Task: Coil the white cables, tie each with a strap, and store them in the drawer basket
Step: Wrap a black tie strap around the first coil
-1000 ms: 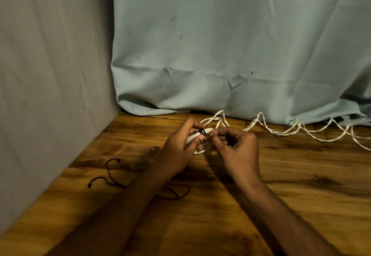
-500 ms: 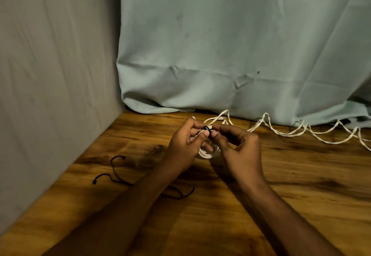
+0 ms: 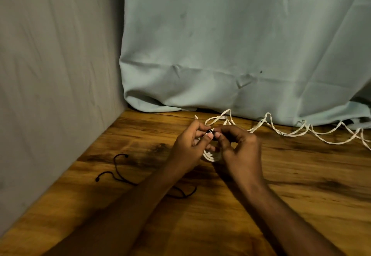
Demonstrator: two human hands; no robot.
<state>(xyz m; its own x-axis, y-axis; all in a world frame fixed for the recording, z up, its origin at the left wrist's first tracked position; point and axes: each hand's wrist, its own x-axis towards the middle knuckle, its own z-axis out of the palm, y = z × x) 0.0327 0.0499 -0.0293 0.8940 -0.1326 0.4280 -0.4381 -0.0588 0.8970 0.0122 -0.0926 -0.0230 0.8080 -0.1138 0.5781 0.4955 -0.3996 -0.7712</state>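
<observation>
A small coil of white cable hangs between my two hands above the wooden table, mostly hidden by my fingers. My left hand and my right hand meet at the top of the coil, where both pinch a small black strap between thumbs and fingertips. A second white cable lies uncoiled in loose zigzags along the back of the table, running off to the right.
Thin black straps lie on the table to the left, partly under my left forearm. A grey fabric wall closes the left side and a pale green cloth hangs behind. No drawer basket is in view.
The view has drifted slightly, so my hands sit a little lower in the frame. The coil now hangs lower below my fingertips, which stay together on the black strap.
</observation>
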